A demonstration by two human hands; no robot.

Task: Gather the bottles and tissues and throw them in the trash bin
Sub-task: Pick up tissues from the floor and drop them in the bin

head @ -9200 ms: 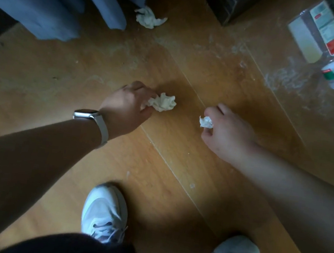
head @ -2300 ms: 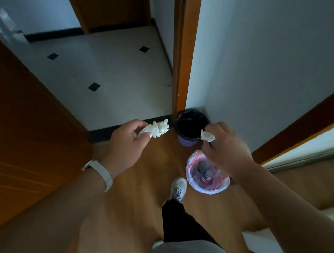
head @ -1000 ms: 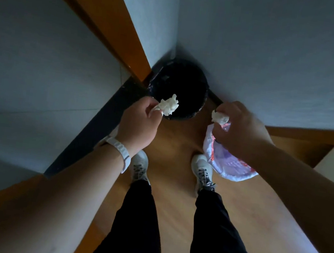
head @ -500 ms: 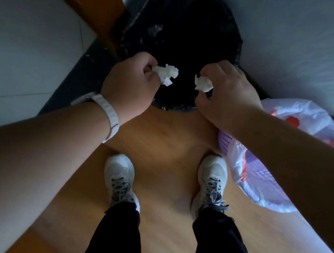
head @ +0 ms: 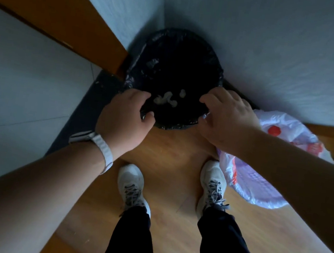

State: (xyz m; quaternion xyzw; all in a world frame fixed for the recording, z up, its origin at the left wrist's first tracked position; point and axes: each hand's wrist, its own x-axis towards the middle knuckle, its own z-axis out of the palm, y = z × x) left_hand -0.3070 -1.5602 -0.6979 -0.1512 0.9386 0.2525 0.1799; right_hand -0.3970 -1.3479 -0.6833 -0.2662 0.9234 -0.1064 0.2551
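A round trash bin lined with a black bag stands in the wall corner. Two crumpled white tissues lie inside it, a larger one and a small one. My left hand, with a white watch on its wrist, hovers over the bin's near left rim with loosely curled fingers and holds nothing. My right hand hovers over the near right rim, fingers relaxed and empty. No bottle is in view.
A second basket with a white and red plastic liner stands on the wooden floor to the right of my right shoe. Grey walls close the corner behind the bin. An orange door frame runs along the left.
Both hands have let go of their tissues, which now lie in the black bin. The hands have spread apart to the near rim.
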